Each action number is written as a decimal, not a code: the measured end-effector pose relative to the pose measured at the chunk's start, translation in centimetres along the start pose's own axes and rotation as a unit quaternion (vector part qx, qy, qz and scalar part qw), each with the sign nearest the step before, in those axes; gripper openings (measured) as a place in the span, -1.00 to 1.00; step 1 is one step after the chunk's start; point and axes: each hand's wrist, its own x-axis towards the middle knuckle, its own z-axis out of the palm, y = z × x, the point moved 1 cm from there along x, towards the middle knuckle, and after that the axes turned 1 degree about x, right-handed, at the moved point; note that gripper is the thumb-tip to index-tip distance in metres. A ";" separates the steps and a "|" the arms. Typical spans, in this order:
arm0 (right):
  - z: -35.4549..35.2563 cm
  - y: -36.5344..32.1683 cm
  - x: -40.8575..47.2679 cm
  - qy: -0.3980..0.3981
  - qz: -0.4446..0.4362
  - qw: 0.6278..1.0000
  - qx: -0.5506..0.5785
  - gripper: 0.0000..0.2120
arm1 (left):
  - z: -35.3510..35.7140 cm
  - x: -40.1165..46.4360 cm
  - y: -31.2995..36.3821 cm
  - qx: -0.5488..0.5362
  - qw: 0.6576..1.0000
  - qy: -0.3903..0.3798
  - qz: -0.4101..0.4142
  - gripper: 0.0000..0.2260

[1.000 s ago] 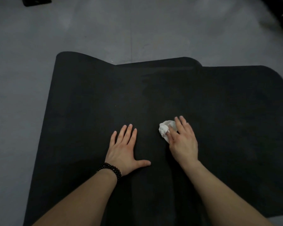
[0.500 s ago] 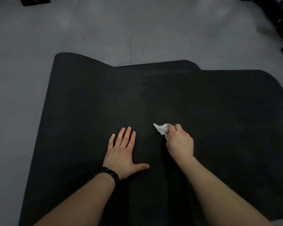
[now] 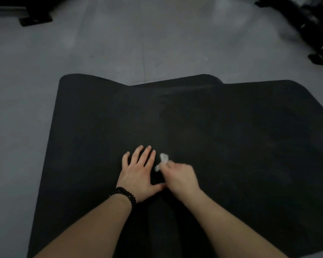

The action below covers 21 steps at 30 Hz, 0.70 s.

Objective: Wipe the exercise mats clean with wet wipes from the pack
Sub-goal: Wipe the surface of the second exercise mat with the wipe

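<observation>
A crumpled white wet wipe (image 3: pixel 163 160) lies on overlapping black exercise mats (image 3: pixel 241 146) spread flat on the floor.

The black mat (image 3: pixel 231 146) is bare ahead and to the right. The left hand (image 3: pixel 138 174) lies flat just beside the right hand (image 3: pixel 179 175), blocking leftward.

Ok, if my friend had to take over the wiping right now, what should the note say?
Left hand: flat on the black mat, fingers spread, steadying it; bead bracelet on its wrist.
Right hand: grips a crumpled white wipe, blurred mid-stroke beside the left hand.
Mats: at least two overlap on the grey floor; another mat lies to the right.
Done: faint streaks show farther up the mat; how much is clean I cannot tell.
Left: keep wiping. The wipe pack is not in view.
</observation>
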 end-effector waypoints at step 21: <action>-0.3 9.0 4.0 0.061 0.133 0.988 -0.051 -0.85 | 0.6 1.5 -0.2 -0.023 0.997 0.007 -0.072 -0.02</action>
